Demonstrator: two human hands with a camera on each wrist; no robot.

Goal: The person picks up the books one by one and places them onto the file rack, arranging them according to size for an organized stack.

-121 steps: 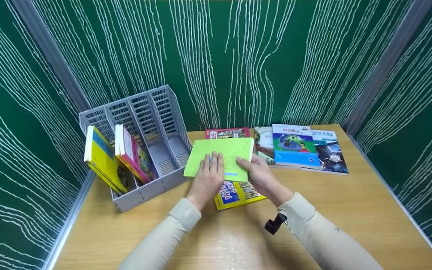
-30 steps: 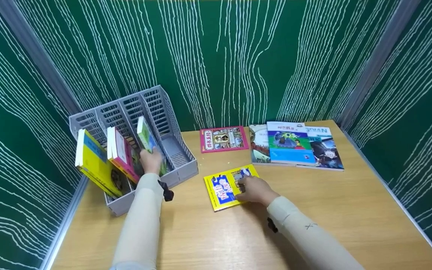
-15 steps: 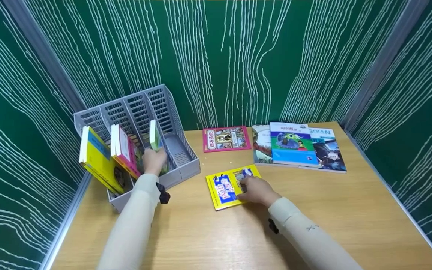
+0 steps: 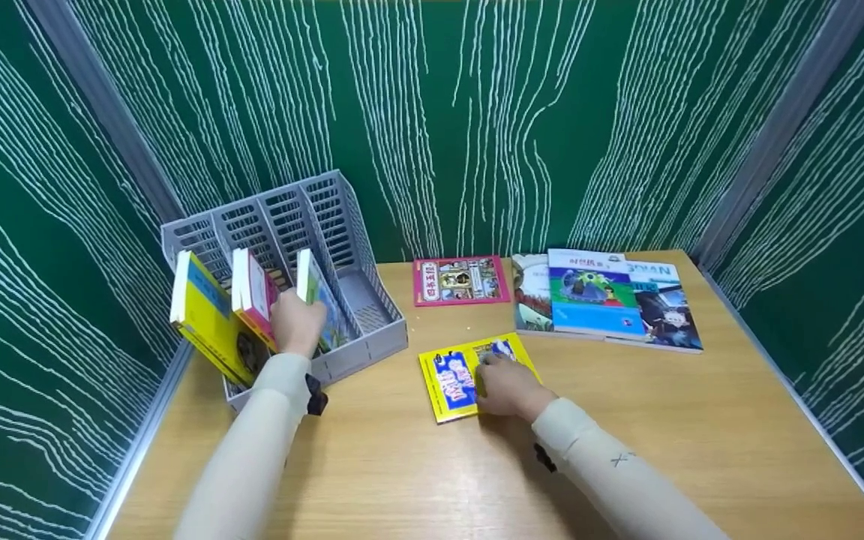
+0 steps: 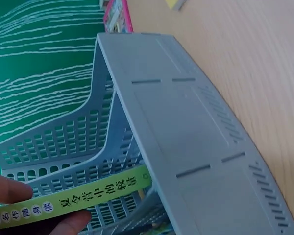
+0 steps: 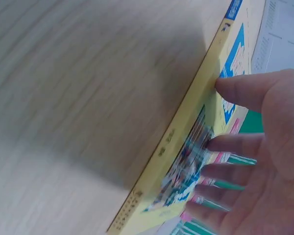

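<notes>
In the head view my left hand (image 4: 297, 322) is at the grey file rack (image 4: 366, 349), beside a green-spined book (image 4: 309, 279) standing in the third compartment from the left. The left wrist view shows a finger and thumb pinching either side of the green-spined book (image 5: 95, 196); its lower end meets the rack's front wall (image 5: 181, 132). My right hand (image 4: 511, 386) rests on a yellow book (image 4: 439, 411) lying flat on the table. In the right wrist view nearly straight fingertips touch the cover of the yellow book (image 6: 154, 164).
A thick yellow book (image 4: 207, 326) and a pink-and-white book (image 4: 252, 300) lean in the rack's left compartments. At the back lie a pink-edged book (image 4: 462, 280), a pale book (image 4: 533, 289), a blue-green book (image 4: 597, 296) and a dark-covered book (image 4: 668, 307). Green walls surround the table.
The green-spined book went from both hands above the table into the rack with my left hand, which has since shifted slightly left. My right hand moved onto the yellow book and stays there.
</notes>
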